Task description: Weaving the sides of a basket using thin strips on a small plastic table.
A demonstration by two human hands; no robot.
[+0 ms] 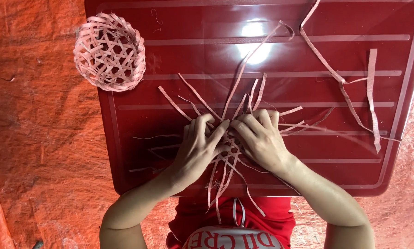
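Note:
Both hands rest on a flat, open weave of thin pale strips (228,152) lying on a glossy red table (308,60). My left hand (198,145) presses down on the left part of the weave, fingers pinching strips near the middle. My right hand (258,137) covers the right part, its fingers curled over strips beside the left fingertips. Loose strip ends fan out from under both hands, away across the table and back over the near edge. The centre of the weave is mostly hidden by the fingers.
A finished small woven basket (109,51) sits at the table's far left corner, overhanging the edge. Several loose long strips (372,99) lie on the right of the table. Orange tarp (36,138) covers the ground around it. A glare spot shines on the tabletop.

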